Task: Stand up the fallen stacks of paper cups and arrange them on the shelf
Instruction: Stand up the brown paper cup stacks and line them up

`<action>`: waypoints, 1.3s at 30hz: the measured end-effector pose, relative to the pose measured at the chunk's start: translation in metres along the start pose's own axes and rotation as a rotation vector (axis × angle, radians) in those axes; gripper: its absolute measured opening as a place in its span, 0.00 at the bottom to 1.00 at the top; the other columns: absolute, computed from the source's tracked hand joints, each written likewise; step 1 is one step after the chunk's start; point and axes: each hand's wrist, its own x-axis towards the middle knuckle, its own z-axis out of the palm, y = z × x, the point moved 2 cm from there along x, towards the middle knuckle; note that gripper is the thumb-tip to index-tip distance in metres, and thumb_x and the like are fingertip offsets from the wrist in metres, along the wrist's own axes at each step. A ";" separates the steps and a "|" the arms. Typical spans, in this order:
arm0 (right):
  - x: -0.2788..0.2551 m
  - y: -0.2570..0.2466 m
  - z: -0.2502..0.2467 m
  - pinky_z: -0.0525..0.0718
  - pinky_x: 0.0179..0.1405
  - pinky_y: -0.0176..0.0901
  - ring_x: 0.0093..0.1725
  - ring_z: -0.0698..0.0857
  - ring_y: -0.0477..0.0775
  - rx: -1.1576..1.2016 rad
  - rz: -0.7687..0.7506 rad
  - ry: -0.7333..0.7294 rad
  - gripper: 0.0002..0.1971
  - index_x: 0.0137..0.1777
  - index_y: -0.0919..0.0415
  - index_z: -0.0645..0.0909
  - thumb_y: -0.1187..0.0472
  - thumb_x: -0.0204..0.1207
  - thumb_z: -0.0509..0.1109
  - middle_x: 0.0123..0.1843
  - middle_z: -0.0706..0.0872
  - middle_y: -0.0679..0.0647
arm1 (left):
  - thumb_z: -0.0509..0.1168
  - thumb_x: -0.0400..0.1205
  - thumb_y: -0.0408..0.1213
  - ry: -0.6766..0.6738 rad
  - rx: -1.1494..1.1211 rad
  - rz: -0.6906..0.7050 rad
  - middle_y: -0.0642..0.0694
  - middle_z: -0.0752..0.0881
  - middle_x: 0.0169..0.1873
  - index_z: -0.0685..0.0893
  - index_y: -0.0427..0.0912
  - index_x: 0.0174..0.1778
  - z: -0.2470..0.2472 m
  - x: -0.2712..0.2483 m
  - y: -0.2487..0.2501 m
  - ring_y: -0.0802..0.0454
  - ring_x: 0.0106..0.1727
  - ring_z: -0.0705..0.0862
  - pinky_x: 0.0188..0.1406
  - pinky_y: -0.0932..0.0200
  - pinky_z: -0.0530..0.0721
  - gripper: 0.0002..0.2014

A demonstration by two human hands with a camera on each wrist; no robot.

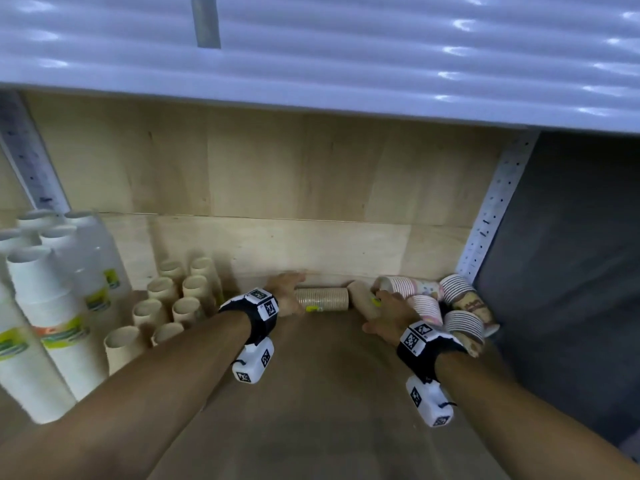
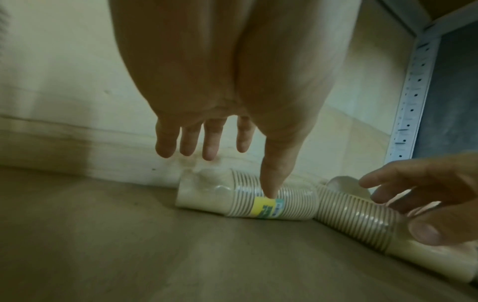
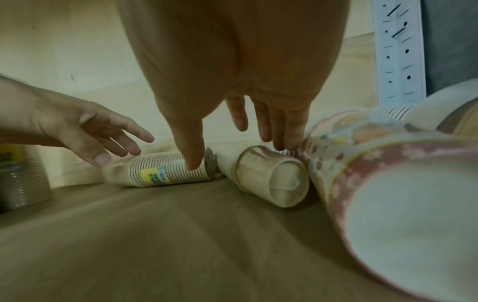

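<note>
Beige paper-cup stack with a yellow label lies on its side against the wooden shelf's back board. The left hand hovers over it, fingers spread, holding nothing. The right hand, equally spread, hangs above a second fallen beige stack. Pink-patterned fallen stacks crowd the right corner; open board lies in front. Only the head view shows upright stacks at left.

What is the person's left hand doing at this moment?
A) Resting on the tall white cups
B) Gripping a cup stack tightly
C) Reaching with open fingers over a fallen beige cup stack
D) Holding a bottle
C: the left hand hangs with fingers spread and straight above the fallen beige cup stack, not closed round it.
</note>
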 end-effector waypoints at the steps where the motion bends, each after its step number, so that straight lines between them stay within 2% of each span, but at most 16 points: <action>1: 0.001 0.001 0.003 0.79 0.66 0.52 0.71 0.75 0.63 -0.020 -0.010 -0.002 0.47 0.84 0.56 0.56 0.44 0.71 0.76 0.77 0.70 0.60 | 0.79 0.73 0.36 -0.002 0.026 -0.005 0.49 0.63 0.83 0.63 0.49 0.84 0.001 0.002 -0.001 0.45 0.81 0.67 0.77 0.49 0.71 0.45; 4: 0.006 0.005 0.011 0.76 0.68 0.50 0.74 0.73 0.62 -0.054 -0.002 -0.003 0.47 0.85 0.59 0.55 0.48 0.72 0.76 0.81 0.65 0.60 | 0.80 0.70 0.37 -0.015 0.086 0.005 0.46 0.71 0.78 0.68 0.49 0.81 0.008 0.010 -0.006 0.44 0.75 0.74 0.72 0.48 0.76 0.43; 6: 0.009 0.004 0.014 0.79 0.65 0.49 0.71 0.77 0.62 -0.062 0.019 0.025 0.46 0.84 0.59 0.56 0.52 0.71 0.77 0.77 0.71 0.60 | 0.80 0.69 0.38 -0.015 0.107 0.008 0.46 0.75 0.74 0.70 0.49 0.79 0.010 0.010 -0.007 0.45 0.71 0.77 0.70 0.48 0.78 0.42; 8: 0.009 0.001 0.017 0.81 0.62 0.49 0.68 0.80 0.61 -0.071 0.030 0.039 0.41 0.81 0.57 0.61 0.58 0.70 0.77 0.73 0.74 0.59 | 0.79 0.71 0.38 0.001 0.137 0.013 0.47 0.76 0.72 0.69 0.49 0.80 0.009 0.008 -0.007 0.44 0.70 0.78 0.70 0.49 0.77 0.41; 10: 0.009 0.001 0.020 0.82 0.62 0.49 0.68 0.81 0.61 -0.066 0.037 0.036 0.40 0.81 0.55 0.62 0.61 0.70 0.77 0.72 0.76 0.58 | 0.78 0.72 0.36 0.009 0.154 0.018 0.46 0.76 0.73 0.68 0.48 0.81 0.009 0.009 -0.007 0.44 0.70 0.78 0.71 0.51 0.77 0.41; 16: 0.006 0.003 0.025 0.81 0.62 0.48 0.67 0.82 0.62 -0.024 0.057 0.055 0.41 0.81 0.55 0.62 0.62 0.69 0.77 0.70 0.79 0.59 | 0.77 0.72 0.32 -0.029 0.191 0.038 0.44 0.81 0.69 0.73 0.44 0.77 0.019 0.002 0.002 0.44 0.66 0.81 0.63 0.55 0.80 0.36; 21: -0.002 0.002 0.019 0.83 0.57 0.48 0.64 0.83 0.61 0.009 0.068 0.049 0.39 0.79 0.57 0.64 0.61 0.69 0.77 0.66 0.82 0.60 | 0.78 0.73 0.35 -0.043 0.186 0.039 0.44 0.82 0.68 0.74 0.42 0.76 0.019 -0.009 0.009 0.44 0.65 0.82 0.64 0.53 0.81 0.34; 24: -0.007 -0.001 0.010 0.81 0.58 0.48 0.66 0.82 0.62 0.013 0.069 0.034 0.37 0.80 0.62 0.61 0.62 0.74 0.73 0.67 0.80 0.62 | 0.76 0.75 0.35 -0.013 0.159 0.063 0.43 0.82 0.67 0.77 0.41 0.74 0.009 -0.016 0.015 0.44 0.64 0.82 0.63 0.53 0.81 0.30; 27: -0.017 -0.006 -0.002 0.79 0.62 0.49 0.67 0.80 0.62 0.009 0.036 0.059 0.30 0.77 0.62 0.67 0.60 0.75 0.71 0.67 0.80 0.62 | 0.74 0.78 0.37 0.040 0.141 0.084 0.44 0.80 0.69 0.76 0.41 0.75 -0.006 -0.027 0.024 0.43 0.67 0.80 0.63 0.55 0.78 0.29; 29: -0.025 -0.008 -0.010 0.81 0.60 0.51 0.66 0.81 0.64 0.043 0.016 0.074 0.31 0.76 0.63 0.67 0.60 0.74 0.70 0.66 0.81 0.63 | 0.76 0.76 0.40 0.094 0.087 0.093 0.46 0.80 0.68 0.78 0.44 0.73 -0.013 -0.034 0.027 0.45 0.65 0.81 0.62 0.55 0.81 0.29; 33: -0.038 -0.016 -0.028 0.78 0.56 0.47 0.66 0.80 0.65 0.043 -0.019 0.071 0.29 0.75 0.66 0.70 0.61 0.75 0.71 0.67 0.80 0.65 | 0.78 0.73 0.38 0.183 -0.036 0.143 0.47 0.80 0.53 0.81 0.46 0.66 -0.024 -0.053 0.037 0.47 0.54 0.80 0.51 0.58 0.80 0.25; 35: -0.045 -0.024 -0.038 0.76 0.53 0.44 0.66 0.81 0.63 0.025 -0.025 0.074 0.23 0.70 0.67 0.75 0.63 0.76 0.70 0.66 0.81 0.64 | 0.77 0.73 0.37 0.197 -0.044 0.176 0.48 0.80 0.49 0.80 0.46 0.64 -0.030 -0.063 0.045 0.47 0.54 0.82 0.50 0.58 0.81 0.23; 37: -0.050 -0.032 -0.047 0.78 0.50 0.44 0.63 0.82 0.61 0.022 -0.032 0.092 0.18 0.65 0.65 0.79 0.65 0.75 0.68 0.64 0.82 0.62 | 0.75 0.75 0.38 0.196 -0.035 0.195 0.46 0.82 0.55 0.80 0.47 0.65 -0.034 -0.073 0.052 0.45 0.59 0.82 0.55 0.56 0.82 0.22; 39: -0.056 -0.042 -0.054 0.76 0.48 0.43 0.62 0.82 0.60 0.032 -0.040 0.096 0.18 0.64 0.63 0.78 0.66 0.74 0.68 0.63 0.82 0.60 | 0.74 0.77 0.39 0.179 -0.029 0.190 0.43 0.81 0.66 0.79 0.48 0.66 -0.037 -0.080 0.055 0.45 0.66 0.81 0.60 0.57 0.80 0.21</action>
